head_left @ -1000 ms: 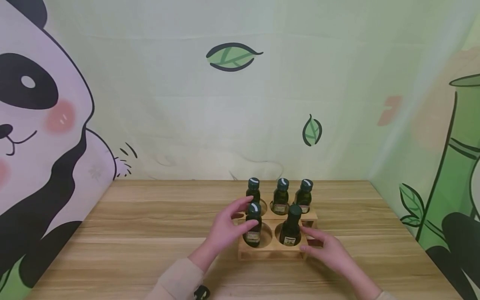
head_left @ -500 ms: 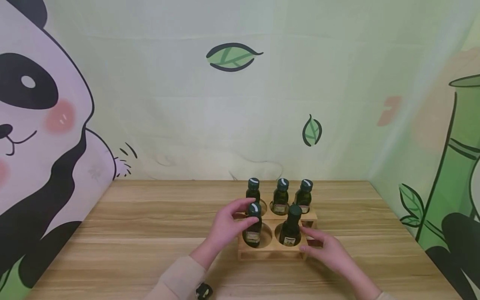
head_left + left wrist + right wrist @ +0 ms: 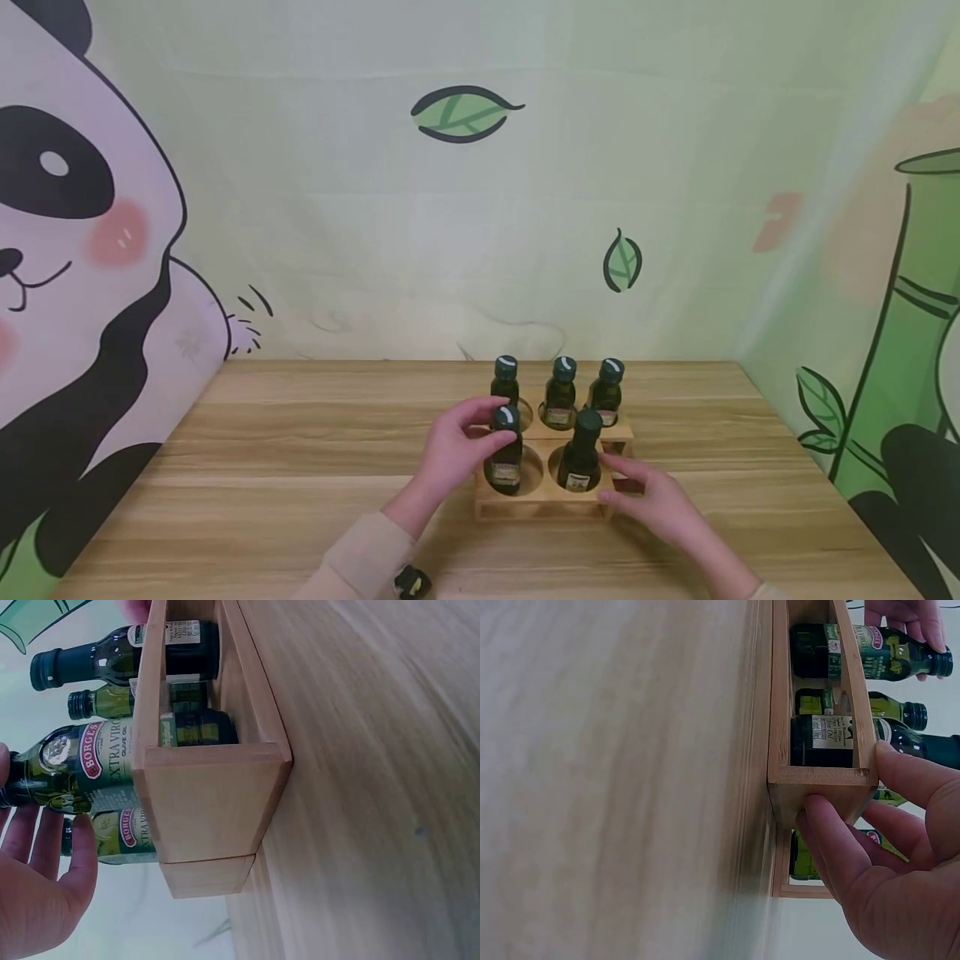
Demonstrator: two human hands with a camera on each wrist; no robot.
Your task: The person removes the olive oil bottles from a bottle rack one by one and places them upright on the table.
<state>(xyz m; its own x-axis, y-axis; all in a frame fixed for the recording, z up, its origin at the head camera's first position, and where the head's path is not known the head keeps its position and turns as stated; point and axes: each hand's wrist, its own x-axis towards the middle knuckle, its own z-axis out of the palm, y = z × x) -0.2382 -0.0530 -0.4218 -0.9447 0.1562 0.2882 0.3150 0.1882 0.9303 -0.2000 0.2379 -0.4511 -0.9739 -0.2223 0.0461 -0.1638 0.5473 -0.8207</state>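
Observation:
A two-tier wooden bottle rack (image 3: 546, 510) stands on the table. In its front-left hole is a dark green olive oil bottle (image 3: 506, 471), labelled Borges in the left wrist view. My left hand (image 3: 453, 450) pinches this bottle near its cap, thumb on the near side and fingers behind the neck. A darker bottle (image 3: 578, 465) with a tall cap leans a little in the front-right hole. My right hand (image 3: 660, 500) holds the rack's front right end; its thumb (image 3: 911, 769) lies at the upper board and a finger presses the end panel (image 3: 817, 799).
Three more green bottles, at the left (image 3: 505, 379), middle (image 3: 560, 396) and right (image 3: 606, 396), stand in the rack's raised back row. A wood-grain table (image 3: 300, 467) extends around the rack. Behind it hangs a cloth backdrop (image 3: 337, 208) with panda and leaf drawings.
My left thumb has shifted slightly up the bottle, and the left wrist has turned a little. The right hand and the rack have stayed in place.

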